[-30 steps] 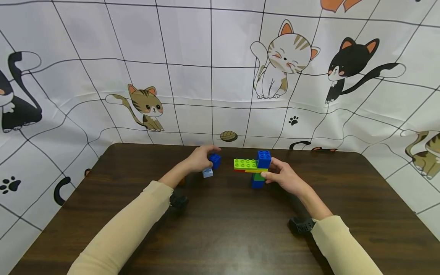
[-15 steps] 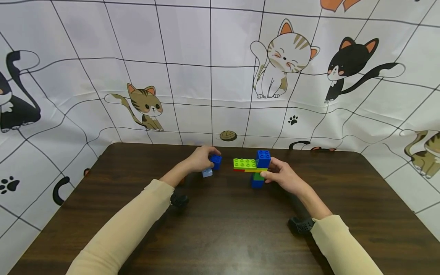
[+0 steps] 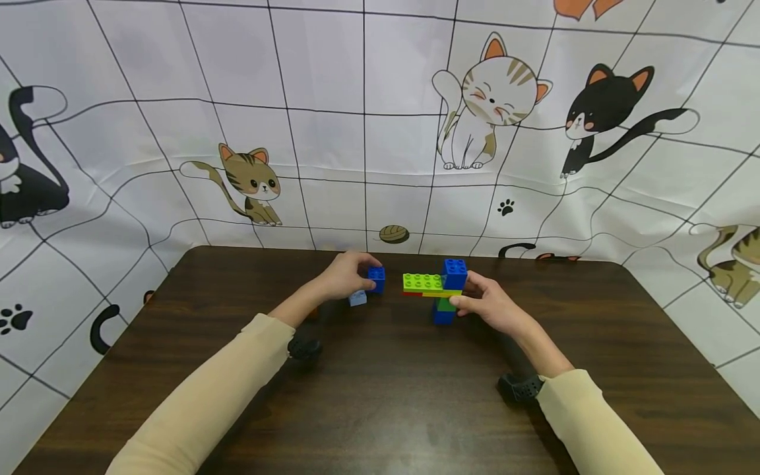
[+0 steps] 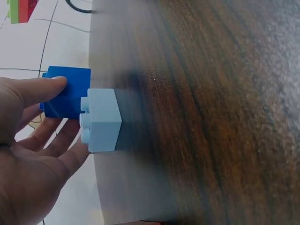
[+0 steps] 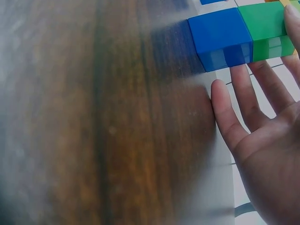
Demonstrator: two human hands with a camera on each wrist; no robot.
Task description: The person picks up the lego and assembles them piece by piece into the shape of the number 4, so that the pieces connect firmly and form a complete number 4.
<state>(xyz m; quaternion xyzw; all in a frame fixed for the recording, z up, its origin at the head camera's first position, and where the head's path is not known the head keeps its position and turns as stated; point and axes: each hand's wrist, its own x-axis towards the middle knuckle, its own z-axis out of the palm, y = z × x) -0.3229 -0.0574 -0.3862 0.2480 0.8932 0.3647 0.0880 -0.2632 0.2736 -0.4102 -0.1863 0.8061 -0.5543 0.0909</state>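
Note:
My left hand (image 3: 343,276) pinches a blue toy brick (image 3: 377,280) between thumb and fingers. A light blue brick (image 3: 357,298) stands on the table just in front of that hand; in the left wrist view this pale brick (image 4: 104,120) partly overlaps the blue one (image 4: 70,91). To the right, my right hand (image 3: 489,303) grips a stack of bricks around its green brick (image 3: 446,305). The stack has a blue brick (image 3: 443,317) at its foot and another blue brick (image 3: 454,274) on top. A lime green plate (image 3: 423,282) juts left from it, over red and yellow pieces.
An orange piece (image 3: 313,314) is mostly hidden behind the left wrist. The dark wooden table (image 3: 380,396) ends at the back against a white cat-print sheet (image 3: 332,132). Black wrist cameras (image 3: 521,388) sit on both wrists.
My left hand has shifted the blue brick slightly right, turning it a little, so it stands further from the light blue brick. The right hand and its stack have stayed put.

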